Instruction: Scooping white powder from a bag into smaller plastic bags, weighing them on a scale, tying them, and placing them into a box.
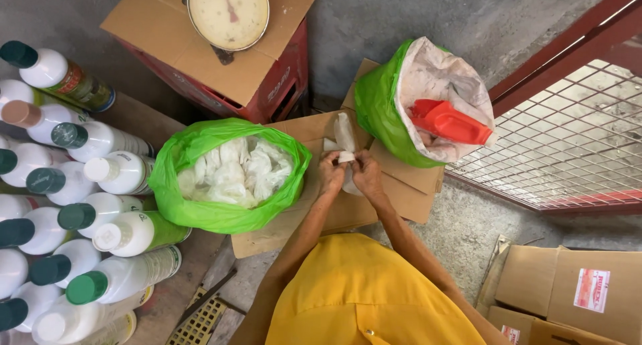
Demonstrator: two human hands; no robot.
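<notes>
My left hand (330,172) and my right hand (367,173) meet over flattened cardboard (401,184), both pinching a small white plastic bag (344,136) whose top sticks up beyond my fingers. To the left, a green bag (200,204) lies open, filled with tied white packets (237,171). Behind and to the right, another green bag (374,111) lined with white holds powder and a red scoop (449,121).
Several white bottles with green caps (87,211) lie stacked at the left. A round dial scale (228,12) sits on a cardboard sheet over a red crate (281,84). A red wire-mesh frame (568,137) stands at the right; cardboard boxes (568,291) lie at the lower right.
</notes>
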